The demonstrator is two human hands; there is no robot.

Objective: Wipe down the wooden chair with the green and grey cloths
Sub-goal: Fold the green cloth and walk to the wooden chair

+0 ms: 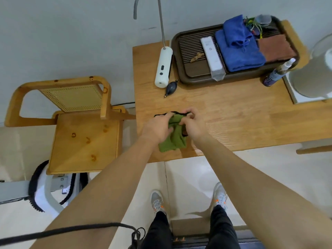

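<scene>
I see the wooden table (233,112) filling the centre and right of the frame, its near edge running across the middle. Left of it, just beside its left edge, stands the wooden chair (84,141), with a flat square seat and a woven cane back toward the upper left. On the table's upper right sits a dark slatted tray (181,56) holding a folded blue cloth (237,49), a brown cloth (275,48) and a white box (212,54). A white handheld device (163,69) lies just left of the tray, with a small dark rubber blower (170,88) below it. A spray bottle (277,71) leans at the tray's lower right corner.

Near the table's front left corner, both of my hands meet over the green cloth (172,141). My left hand (158,129) has its fingers curled, pinching the upper left of the bunched fabric. My right hand (195,125) is likewise closed on the cloth's upper right, fingertips bent inward. The cloth hangs down between my hands toward the table edge, crumpled. A dark edge shows beneath it; I cannot tell whether that is the grey cloth.
</scene>
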